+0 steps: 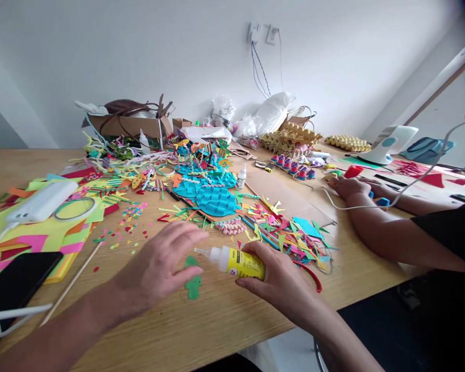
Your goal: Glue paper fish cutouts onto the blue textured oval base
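Observation:
My right hand (269, 274) is wrapped round a yellow glue bottle (245, 263), tilted nearly flat with its clear nozzle pointing left. Just left of that nozzle is my left hand (163, 261), fingers apart and nothing between them. On the table below, partly behind my left fingers, lies a small green paper cutout (192, 284). Beyond my hands sit blue painted egg-carton shapes (217, 200) and a pink twisted paper strip (231, 226).
Paper scraps (290, 235) spread to the right, near red-handled scissors (312, 274). At left lie a phone (23, 279), a white power strip (44, 201), coloured paper sheets (75, 237) and a wooden stick (72, 284). Another person's arms (358, 206) reach in from the right, crossed by a white cable (411, 188).

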{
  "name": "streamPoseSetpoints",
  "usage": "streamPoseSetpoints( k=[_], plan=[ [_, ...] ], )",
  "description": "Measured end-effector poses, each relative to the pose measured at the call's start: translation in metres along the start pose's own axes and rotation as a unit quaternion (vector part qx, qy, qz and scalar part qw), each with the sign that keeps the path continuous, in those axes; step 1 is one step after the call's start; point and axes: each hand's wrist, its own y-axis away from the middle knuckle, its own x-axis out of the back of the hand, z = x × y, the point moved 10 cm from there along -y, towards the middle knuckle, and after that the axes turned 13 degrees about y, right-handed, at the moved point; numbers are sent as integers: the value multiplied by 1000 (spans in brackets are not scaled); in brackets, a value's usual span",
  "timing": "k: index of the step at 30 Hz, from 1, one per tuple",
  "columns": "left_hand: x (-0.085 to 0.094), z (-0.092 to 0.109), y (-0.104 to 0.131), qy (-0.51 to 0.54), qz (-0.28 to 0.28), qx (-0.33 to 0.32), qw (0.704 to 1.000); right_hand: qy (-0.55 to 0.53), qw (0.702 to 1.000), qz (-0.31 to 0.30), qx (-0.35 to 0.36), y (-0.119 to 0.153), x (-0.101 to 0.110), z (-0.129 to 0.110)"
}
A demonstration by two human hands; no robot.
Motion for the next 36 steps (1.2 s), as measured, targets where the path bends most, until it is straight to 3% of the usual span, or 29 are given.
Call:
streamPoseSetpoints(
  k=[5,9,11,13,15,17,19,23,26,30,36],
  plan=[
    [-38,20,-20,10,-63,-12,998,-11,999,31,35,1,7,-16],
    [-46,12,-25,53,-56,6,997,-179,982,65,10,2,12,-8],
    [-41,5,-27,95,-33,38,994,-331,941,70,-11,0,4,-2],
    [-37,0,-29,127,-15,63,990,-467,882,57,-31,-4,-12,0],
    [-33,-1,-29,139,-7,72,988,-551,832,34,-44,-10,-29,-4],
    [-27,-3,-27,145,-9,79,986,-585,809,23,-44,-14,-38,-9],
    [-22,-9,-20,148,-17,87,985,-583,810,39,-44,-17,-36,-10],
    [-14,-25,6,109,-17,67,992,-533,844,46,-38,-20,-26,-11],
    [-33,-31,30,90,-64,46,993,-485,874,22,-13,-23,-27,-19],
    [-56,-32,50,72,-89,50,992,-453,891,16,28,-29,-33,-31],
    [-64,-24,56,73,-95,27,992,-345,935,59,60,-32,-28,-39]
  ],
)
